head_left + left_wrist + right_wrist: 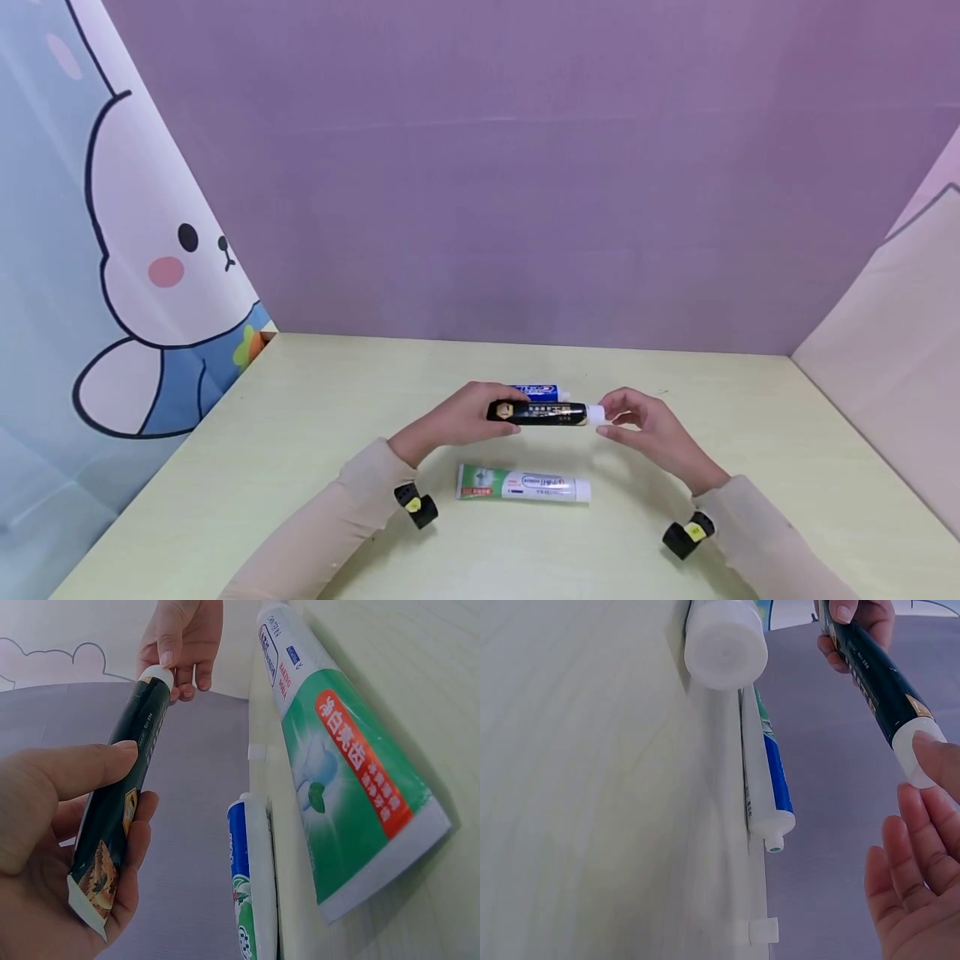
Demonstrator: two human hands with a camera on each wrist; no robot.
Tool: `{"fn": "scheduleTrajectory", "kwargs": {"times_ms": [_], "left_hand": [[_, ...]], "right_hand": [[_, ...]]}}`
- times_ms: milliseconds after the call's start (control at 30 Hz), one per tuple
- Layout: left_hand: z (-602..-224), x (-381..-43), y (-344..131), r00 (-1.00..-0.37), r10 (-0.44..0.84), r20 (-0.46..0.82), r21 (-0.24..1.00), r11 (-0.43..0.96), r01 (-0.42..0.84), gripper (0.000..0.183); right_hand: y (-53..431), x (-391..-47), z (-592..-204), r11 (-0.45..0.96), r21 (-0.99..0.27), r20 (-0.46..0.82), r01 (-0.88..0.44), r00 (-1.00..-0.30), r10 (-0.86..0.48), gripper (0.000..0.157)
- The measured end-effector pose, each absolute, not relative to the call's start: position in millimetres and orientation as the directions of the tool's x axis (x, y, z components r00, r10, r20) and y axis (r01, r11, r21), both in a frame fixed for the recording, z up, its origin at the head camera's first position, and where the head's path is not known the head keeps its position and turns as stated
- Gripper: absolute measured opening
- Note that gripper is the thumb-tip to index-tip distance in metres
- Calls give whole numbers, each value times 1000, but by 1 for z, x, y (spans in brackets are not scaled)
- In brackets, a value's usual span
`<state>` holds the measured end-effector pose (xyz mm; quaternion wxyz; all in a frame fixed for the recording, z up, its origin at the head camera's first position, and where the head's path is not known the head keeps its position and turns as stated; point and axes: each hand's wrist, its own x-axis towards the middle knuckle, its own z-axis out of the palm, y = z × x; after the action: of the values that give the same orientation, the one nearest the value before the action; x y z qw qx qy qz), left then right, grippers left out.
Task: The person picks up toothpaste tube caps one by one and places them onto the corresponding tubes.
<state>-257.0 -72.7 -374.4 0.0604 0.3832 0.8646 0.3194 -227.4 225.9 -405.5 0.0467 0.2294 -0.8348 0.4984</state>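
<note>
Black tube [547, 413] is risking slipping from clamped left fingers [138, 844] if right fingers [924, 829], pinching its cap [596, 414], are overpulling.

This looks like a screened-off tabletop booth, the sort used for recording; what room stands around it cannot be told. A pale, faintly wood-grained surface [337, 400] meets a plain purple backdrop [525, 167] with light creases. On the left hangs a blue sheet [37, 333] printed with a big cartoon rabbit [142, 217] (pink cheek included), on the right a pale panel [900, 333]. A small black camera [423, 510] sits by each sleeve cuff [375, 475].
</note>
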Motion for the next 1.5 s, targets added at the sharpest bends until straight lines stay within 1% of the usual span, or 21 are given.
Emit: {"fn": "scheduleTrajectory", "kwargs": {"times_ms": [300, 500, 767, 1000, 1233, 1300, 1433, 1500], "left_hand": [[-374, -257, -71, -700, 699, 141, 598, 503, 624, 40], [-373, -255, -71, -705, 695, 139, 613, 499, 613, 40], [-373, -255, -69, -697, 701, 148, 620, 483, 618, 40], [-371, -254, -70, -694, 706, 139, 620, 485, 617, 41], [-371, -254, -71, -698, 703, 136, 618, 491, 614, 42], [-372, -255, -72, -696, 705, 134, 621, 488, 613, 42], [-372, -255, -72, -694, 708, 131, 623, 485, 613, 42], [-372, -255, -72, -694, 708, 132, 621, 487, 615, 42]], "right_hand": [[227, -224, -404, 420, -825, 249, -379, -910, -331, 18], [226, -222, -401, 404, -850, 213, -337, -922, -322, 19], [227, -222, -401, 418, -858, 171, -298, -934, -315, 24], [225, -222, -402, 389, -863, 189, -322, -920, -344, 29], [226, -223, -402, 373, -852, 235, -366, -906, -352, 34], [227, -223, -403, 369, -853, 242, -369, -906, -346, 32], [229, -223, -403, 376, -837, 271, -397, -899, -345, 18], [228, -224, -404, 385, -816, 305, -432, -886, -348, 21]]}}
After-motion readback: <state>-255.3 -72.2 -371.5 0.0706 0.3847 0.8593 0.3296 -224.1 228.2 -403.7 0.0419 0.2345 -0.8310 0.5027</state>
